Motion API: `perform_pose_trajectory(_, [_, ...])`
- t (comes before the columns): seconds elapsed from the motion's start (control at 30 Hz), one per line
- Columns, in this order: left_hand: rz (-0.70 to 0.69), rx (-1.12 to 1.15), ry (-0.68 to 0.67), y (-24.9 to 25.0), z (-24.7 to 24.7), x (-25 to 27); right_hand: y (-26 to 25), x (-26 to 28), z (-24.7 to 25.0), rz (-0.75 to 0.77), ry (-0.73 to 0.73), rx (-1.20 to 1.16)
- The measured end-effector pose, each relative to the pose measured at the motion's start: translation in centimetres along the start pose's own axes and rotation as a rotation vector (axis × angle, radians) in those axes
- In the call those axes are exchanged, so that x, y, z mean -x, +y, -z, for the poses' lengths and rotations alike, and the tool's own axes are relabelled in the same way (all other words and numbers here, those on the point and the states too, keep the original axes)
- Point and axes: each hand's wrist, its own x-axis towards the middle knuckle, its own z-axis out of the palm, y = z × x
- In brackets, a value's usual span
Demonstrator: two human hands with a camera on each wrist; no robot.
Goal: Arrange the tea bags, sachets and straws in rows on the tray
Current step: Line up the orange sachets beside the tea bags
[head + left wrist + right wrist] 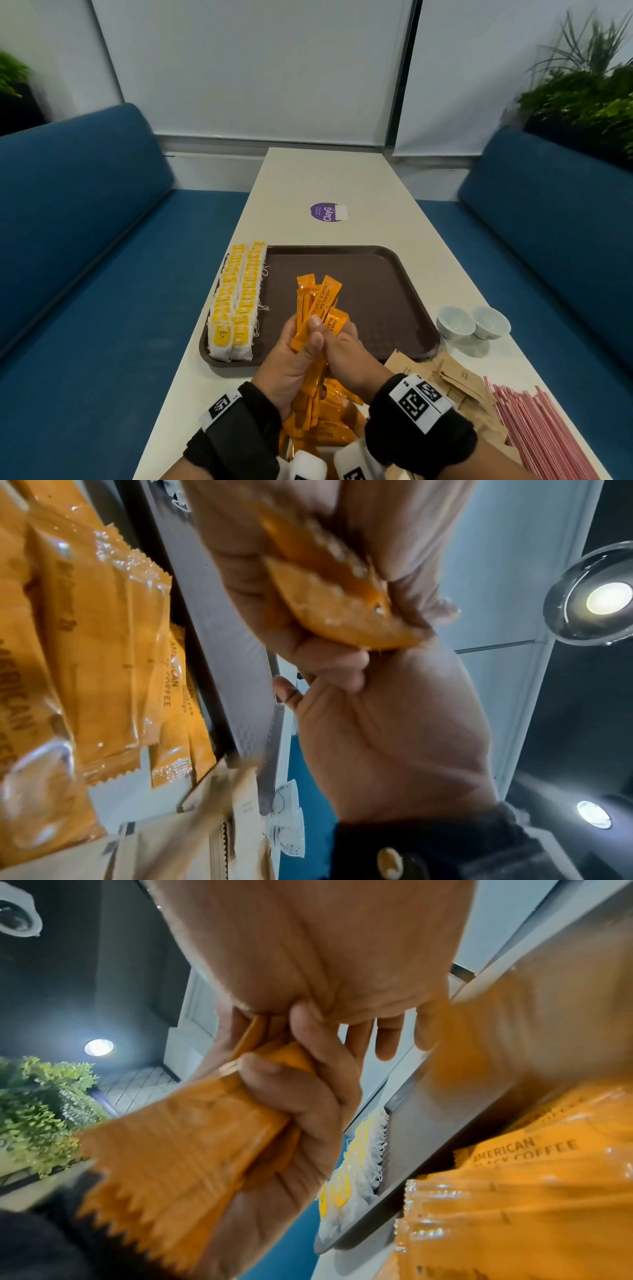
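Both hands hold one bunch of orange coffee sachets (318, 301) upright over the near edge of the brown tray (363, 287). My left hand (306, 342) grips the bunch from the left, thumb across the front. On the right side my right hand (339, 339) has its fingers curled round the bunch. The left wrist view shows the held sachets (335, 601) and the right hand (394, 737). The right wrist view shows the left hand (301, 1096) round the bundle (178, 1137). Two rows of yellow-labelled tea bags (236, 298) fill the tray's left side.
A loose pile of orange sachets (325, 425) lies under my wrists. Brown paper sachets (455, 380) and red-striped straws (537, 431) lie at the near right. Two white cups (472, 322) stand right of the tray. Blue benches flank the narrow white table (325, 178).
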Motion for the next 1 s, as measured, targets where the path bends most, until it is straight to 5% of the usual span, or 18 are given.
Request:
perform_pose_trajectory(0.47, [0.044, -0.026, 0.111, -0.4, 0.8, -0.4, 1.8, -0.7, 0.5, 0.075, -0.22, -0.184])
perform_pose_trajectory(0.8, [0.072, 0.023, 0.077, 0.2, 2.3, -0.2, 0.7, 0.0, 1.7, 0.115, -0.432, 0.079])
perform_pose_trajectory(1.0, [0.028, 0.079, 0.205, -0.1, 2.0, -0.3, -0.4, 0.5, 1.4, -0.022, -0.32, 0.096])
